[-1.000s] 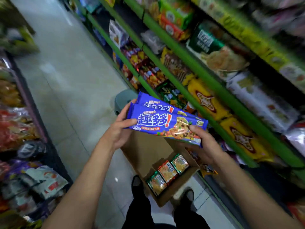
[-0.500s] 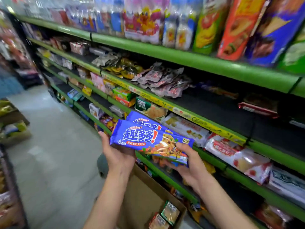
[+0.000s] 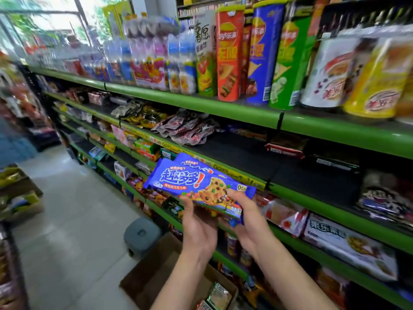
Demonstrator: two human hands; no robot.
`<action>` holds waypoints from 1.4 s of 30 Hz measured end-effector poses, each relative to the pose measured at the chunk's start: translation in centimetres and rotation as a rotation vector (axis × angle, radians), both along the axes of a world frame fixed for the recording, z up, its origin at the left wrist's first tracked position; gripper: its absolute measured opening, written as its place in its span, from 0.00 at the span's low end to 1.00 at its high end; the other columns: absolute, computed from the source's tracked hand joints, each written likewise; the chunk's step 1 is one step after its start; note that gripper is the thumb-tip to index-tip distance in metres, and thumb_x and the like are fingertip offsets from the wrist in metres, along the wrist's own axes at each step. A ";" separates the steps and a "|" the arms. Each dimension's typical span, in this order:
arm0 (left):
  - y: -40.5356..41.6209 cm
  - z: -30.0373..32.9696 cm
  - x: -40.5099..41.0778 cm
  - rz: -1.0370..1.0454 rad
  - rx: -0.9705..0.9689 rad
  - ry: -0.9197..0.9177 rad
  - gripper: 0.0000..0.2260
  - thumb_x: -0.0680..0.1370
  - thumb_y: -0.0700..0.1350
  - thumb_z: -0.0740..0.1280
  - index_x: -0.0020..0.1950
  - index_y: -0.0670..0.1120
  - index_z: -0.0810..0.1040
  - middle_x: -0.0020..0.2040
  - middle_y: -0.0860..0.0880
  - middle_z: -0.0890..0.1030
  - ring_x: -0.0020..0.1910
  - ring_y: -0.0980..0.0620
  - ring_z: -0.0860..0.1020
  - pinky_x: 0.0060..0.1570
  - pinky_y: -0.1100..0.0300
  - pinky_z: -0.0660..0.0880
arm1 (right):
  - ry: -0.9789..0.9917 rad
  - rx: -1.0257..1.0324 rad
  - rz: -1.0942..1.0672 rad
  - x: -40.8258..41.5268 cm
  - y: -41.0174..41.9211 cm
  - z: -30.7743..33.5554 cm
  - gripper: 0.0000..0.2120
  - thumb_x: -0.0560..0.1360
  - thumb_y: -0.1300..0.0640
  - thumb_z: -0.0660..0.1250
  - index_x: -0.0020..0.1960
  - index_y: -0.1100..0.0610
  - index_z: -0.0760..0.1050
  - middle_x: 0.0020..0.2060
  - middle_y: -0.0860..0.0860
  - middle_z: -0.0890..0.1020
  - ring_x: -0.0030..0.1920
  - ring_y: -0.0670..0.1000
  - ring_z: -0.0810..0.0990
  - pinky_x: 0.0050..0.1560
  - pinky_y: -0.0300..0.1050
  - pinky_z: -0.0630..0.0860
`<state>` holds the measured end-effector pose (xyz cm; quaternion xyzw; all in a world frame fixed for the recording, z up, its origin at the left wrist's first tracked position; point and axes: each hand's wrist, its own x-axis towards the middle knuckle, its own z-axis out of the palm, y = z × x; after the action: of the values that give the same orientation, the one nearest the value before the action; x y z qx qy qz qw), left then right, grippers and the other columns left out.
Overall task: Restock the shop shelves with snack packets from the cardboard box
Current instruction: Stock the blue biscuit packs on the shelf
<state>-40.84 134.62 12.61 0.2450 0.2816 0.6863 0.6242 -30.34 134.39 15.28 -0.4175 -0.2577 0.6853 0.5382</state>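
Head view: both hands hold a stack of blue cookie packets [image 3: 196, 182] in front of the green shop shelves [image 3: 245, 114], level with the yellow-edged second tier. The left hand [image 3: 197, 229] supports the stack from below, its fingers curled around the underside and the thumb up against the lower edge. The right hand [image 3: 245, 218] grips the right end of the stack, thumb pressed on the printed cookie and fingers wrapped beneath. At least two packets lie one on the other, the top one tilted with its left end raised. Below the forearms, the open cardboard box [image 3: 156, 278] stands on the floor beside the lowest shelf, with small green packets [image 3: 218, 296] visible in its near corner. A grey stool [image 3: 142, 236] stands just beyond the box. The top shelf carries upright crisp canisters [image 3: 230, 57] and bottles [image 3: 174, 63]; the second tier holds loose dark pouches [image 3: 187, 128].
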 end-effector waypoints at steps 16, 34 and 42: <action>3.5 -2.8 -2.5 0.025 -0.136 -0.050 0.14 0.72 0.50 0.69 0.54 0.46 0.86 0.53 0.42 0.86 0.48 0.43 0.85 0.46 0.50 0.82 | -0.611 0.265 0.286 1.8 1.9 -0.6 0.20 0.64 0.28 0.69 0.49 0.38 0.78 0.48 0.41 0.86 0.50 0.41 0.84 0.54 0.46 0.72; 14.0 -3.0 -4.2 -0.185 -0.109 -0.052 0.11 0.74 0.48 0.66 0.48 0.52 0.88 0.50 0.46 0.87 0.47 0.48 0.85 0.45 0.55 0.82 | -0.560 0.196 0.107 -0.3 11.1 -1.8 0.27 0.66 0.38 0.70 0.62 0.46 0.79 0.55 0.50 0.86 0.57 0.52 0.84 0.69 0.58 0.71; 15.0 -3.0 -2.6 -0.237 -0.092 -0.030 0.09 0.71 0.50 0.70 0.48 0.54 0.88 0.49 0.49 0.87 0.47 0.51 0.86 0.44 0.57 0.82 | -0.579 0.145 0.027 0.3 11.4 -2.3 0.21 0.68 0.33 0.62 0.54 0.39 0.83 0.53 0.48 0.87 0.57 0.50 0.84 0.71 0.61 0.69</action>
<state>-43.42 149.60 9.59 0.2373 0.2728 0.5976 0.7157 -30.01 145.78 13.01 -0.5526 -0.4542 0.5247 0.4615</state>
